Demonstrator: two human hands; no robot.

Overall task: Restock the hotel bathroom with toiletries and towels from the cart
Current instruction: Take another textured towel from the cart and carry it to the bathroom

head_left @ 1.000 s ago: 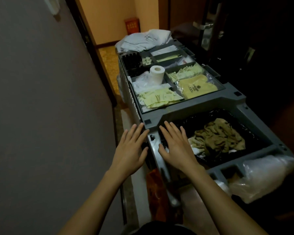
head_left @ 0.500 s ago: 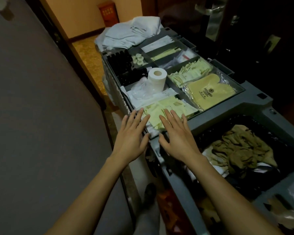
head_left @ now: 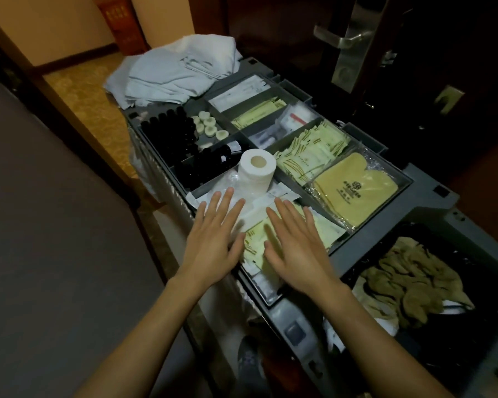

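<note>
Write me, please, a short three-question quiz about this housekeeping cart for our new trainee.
1. True or false: the toilet roll stands on end.
2. What is piled at the far end of the cart? A) white towels B) pillows C) shoes
3. What do the left hand and the right hand hold?
Key: 1 true. 2 A. 3 Nothing: both are open, fingers straight, spread over the yellow packets.
</note>
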